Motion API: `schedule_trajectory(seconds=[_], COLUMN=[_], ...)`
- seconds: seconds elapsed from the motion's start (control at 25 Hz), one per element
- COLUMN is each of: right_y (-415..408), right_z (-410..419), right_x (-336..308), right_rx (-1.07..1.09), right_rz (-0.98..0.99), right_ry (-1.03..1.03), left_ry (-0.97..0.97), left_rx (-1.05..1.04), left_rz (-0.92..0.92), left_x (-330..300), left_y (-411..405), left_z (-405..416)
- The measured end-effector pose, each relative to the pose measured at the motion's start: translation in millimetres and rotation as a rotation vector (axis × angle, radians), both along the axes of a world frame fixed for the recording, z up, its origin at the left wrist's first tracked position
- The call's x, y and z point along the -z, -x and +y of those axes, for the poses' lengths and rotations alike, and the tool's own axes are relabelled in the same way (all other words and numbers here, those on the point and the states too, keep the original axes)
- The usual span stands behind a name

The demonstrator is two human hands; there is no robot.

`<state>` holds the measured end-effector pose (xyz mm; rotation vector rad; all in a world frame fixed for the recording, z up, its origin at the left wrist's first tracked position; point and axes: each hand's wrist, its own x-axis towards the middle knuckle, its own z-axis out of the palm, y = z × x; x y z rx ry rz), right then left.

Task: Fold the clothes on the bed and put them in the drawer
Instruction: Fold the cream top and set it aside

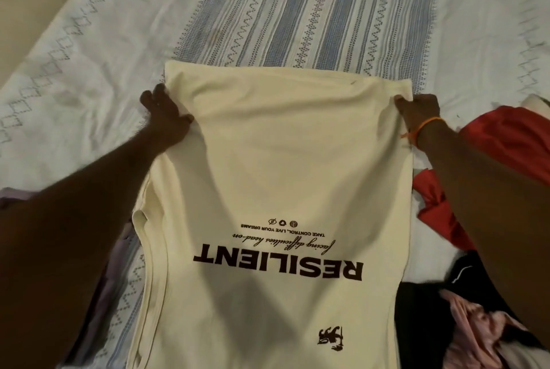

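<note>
The shirt (276,190) ran lengthwise from bottom to mid-frame — left hand (166,114) and right hand (419,109) each pinched a far side edge, equally near

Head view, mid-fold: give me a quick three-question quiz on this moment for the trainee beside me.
1. True or false: both the left hand and the right hand grip the cream T-shirt at its side edges.
2. Which wrist wears the orange band? A) left B) right C) neither
3. Fill in: the big printed word on the shirt, upside down to the camera, reads ____.

Key:
1. True. The fingers of each hand curl round an edge near the shirt's far end, over the striped bedsheet.
2. B. It sits just behind the right hand, near the red garment.
3. RESILIENT.
</note>
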<state>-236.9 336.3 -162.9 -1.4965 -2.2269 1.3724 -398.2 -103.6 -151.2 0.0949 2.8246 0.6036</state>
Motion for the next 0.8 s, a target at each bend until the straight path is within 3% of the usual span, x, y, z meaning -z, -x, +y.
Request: schedule_trajectory(seconds=[0.12,0.24,0.36,0.44,0.6,0.72,0.8], right_y=[-36.1,-94.1,-164.7,-208.6,-291.0,-353.9,-388.2], right_z=[-34.6,-69.9,-130.0,-175.1,-252.2,-298.4,-317.5], right_x=[-14.2,-12.7,-12.4,-20.8,-37.6,-44.1,-42.4], right_rx=[0.097,0.075,-0.002,-0.073,-0.213,-0.234,-0.165], right_rz=[0.06,-0.038,-0.015,0.0,-0.166,-0.374,-0.442], right_ry=[-0.047,-0.106,-0.167,-0.213,-0.253,-0.312,-0.235], left_ry=[0.051,0.021,-0.03,-0.04,0.04,0.079,0.079], left_rx=[0.209,0.404,0.47,0.477,0.439,0.329,0.19], left_rz=[0.204,0.239,0.164,0.115,-0.068,-0.132,-0.19], left_x=[4.2,11.9,13.2,6.2,-15.5,-28.6,-34.0], left_y=[-61.1,-155.1,-251.1,-301.3,-364.1,-388.1,-395.4], left_z=[-3.8,-10.4,-38.8,-64.8,-117.8,-154.6,-169.3])
